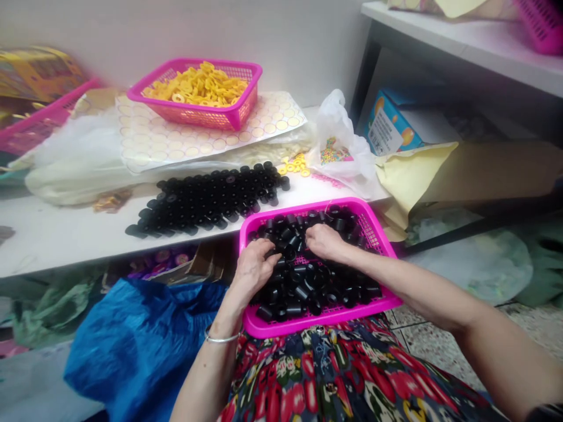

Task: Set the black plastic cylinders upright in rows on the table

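A bright pink plastic basket (382,258) rests on my lap against the table edge, filled with loose, short black plastic cylinders (303,292). Both hands reach into it. At the left side, my left hand (255,268) has its thumb and fingers curled around a black cylinder. My right hand (325,241) is farther in, its fingers drawn together among the pieces; what lies between its fingertips is hidden. On the white table just beyond stand many more black cylinders (211,196), packed upright in close rows.
A second pink basket (240,114) of yellow rings sits on a patterned sheet (281,111) at the back. Yellow rings (295,166) and a plastic bag (336,123) lie right of the rows. A blue bag (145,346) hangs below left; a shelf (461,41) overhangs the right.
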Tool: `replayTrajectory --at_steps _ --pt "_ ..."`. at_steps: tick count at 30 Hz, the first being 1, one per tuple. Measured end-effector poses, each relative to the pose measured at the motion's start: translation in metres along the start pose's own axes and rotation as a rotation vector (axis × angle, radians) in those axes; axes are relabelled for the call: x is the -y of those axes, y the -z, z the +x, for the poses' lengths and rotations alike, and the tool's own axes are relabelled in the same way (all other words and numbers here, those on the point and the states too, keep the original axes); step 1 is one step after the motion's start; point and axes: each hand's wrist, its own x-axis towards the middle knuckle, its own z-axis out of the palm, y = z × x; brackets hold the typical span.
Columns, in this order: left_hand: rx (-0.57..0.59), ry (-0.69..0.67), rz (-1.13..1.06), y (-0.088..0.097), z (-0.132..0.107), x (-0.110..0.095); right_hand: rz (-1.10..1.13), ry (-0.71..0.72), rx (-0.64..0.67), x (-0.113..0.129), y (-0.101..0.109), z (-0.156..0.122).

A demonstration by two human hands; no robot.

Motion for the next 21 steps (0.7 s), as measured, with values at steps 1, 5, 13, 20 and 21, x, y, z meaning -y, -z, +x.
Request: replayTrajectory --at_steps 1,5,13,20,21 --pt "-0.005 -0.002 0.000 -0.001 -0.001 0.000 0.010 0.012 0.002 -0.005 0.002 -0.001" --pt "-0.045 -0.029 0.004 -0.005 -0.003 -0.004 0.015 0.041 0.017 -0.014 0.005 -0.006" --pt "-0.093 -0.061 0.019 -0.002 -0.011 -0.016 -0.079 0.056 0.005 0.011 0.003 -0.009" --pt "-0.125 -0.081 0.013 -0.006 -0.015 -0.012 -0.175 0.053 -0.002 0.022 -0.015 -0.002" --pt "-0.132 -0.089 0.009 -0.008 -0.015 -0.012 -0.176 0.049 -0.008 0.024 -0.019 -0.001"
